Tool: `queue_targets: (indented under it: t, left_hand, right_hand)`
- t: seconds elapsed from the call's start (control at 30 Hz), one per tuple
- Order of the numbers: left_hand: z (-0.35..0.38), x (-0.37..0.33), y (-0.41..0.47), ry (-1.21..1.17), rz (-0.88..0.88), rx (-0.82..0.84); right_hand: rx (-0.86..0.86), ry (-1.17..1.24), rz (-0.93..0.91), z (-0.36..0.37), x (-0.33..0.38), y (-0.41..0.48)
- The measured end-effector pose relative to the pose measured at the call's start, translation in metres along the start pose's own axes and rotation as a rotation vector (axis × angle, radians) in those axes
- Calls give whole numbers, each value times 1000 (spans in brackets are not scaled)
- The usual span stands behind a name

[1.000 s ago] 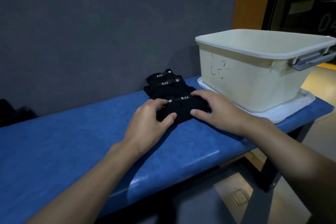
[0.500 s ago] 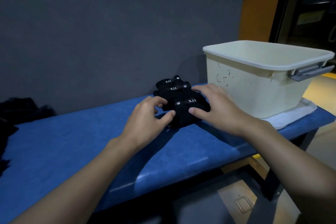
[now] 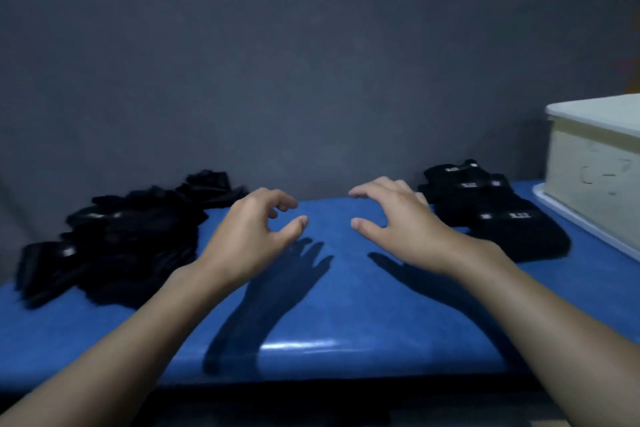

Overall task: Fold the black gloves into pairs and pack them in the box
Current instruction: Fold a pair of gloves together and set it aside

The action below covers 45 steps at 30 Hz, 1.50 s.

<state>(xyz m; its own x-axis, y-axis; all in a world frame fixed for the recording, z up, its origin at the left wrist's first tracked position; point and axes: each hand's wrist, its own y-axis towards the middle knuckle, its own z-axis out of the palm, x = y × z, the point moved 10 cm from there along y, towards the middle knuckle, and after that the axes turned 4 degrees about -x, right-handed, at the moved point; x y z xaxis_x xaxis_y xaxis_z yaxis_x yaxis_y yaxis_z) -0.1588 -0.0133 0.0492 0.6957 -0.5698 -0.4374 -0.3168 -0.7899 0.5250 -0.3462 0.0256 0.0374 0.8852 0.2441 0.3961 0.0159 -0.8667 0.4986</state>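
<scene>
Blue bench (image 3: 339, 315). Left hand (image 3: 249, 236), right hand (image 3: 398, 229) empty, loosely curled. Loose gloves (image 3: 114, 246) probably limp, light (pinch cuffs).

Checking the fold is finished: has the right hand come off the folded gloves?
Yes. The right hand has left the folded gloves, now hovering left of them over the bench.
</scene>
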Motion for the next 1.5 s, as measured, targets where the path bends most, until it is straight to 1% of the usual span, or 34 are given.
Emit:
queue_targets:
  t: [0.23,0.37,0.5,0.6,0.67,0.87,1.0,1.13,1.27,1.4,1.5]
  left_hand:
    - [-102,87,-32,136,-102,-160]
    - [-138,130,-47,156,-160,-253]
    - [-151,165,-54,253,-190,-238]
    - [-155,188,-60,254,-229,-215]
    - [-152,198,-64,262,-236,-168]
    - [-140,204,-68,251,-175,-65]
    - [-136,197,-66,244,-149,-56]
    - [-132,190,-65,250,-136,-48]
    - [-129,184,-63,253,-136,-40]
    - [-129,182,-61,246,-133,-47]
    - [-134,184,-61,241,-143,-63]
  right_hand:
    - [123,133,-122,79,83,24]
    - [172,205,-149,113,120,33]
    - [234,293,-169,144,154,43]
    - [246,333,-176,158,173,54]
    - [261,363,-181,166,185,61]
    - [270,425,-213,180,213,67]
    - [252,395,-248,181,217,66]
    - [241,369,-236,179,212,66]
    - [204,475,-195,168,206,71]
    - [215,493,-204,165,205,67]
    - [219,431,-235,168,205,57]
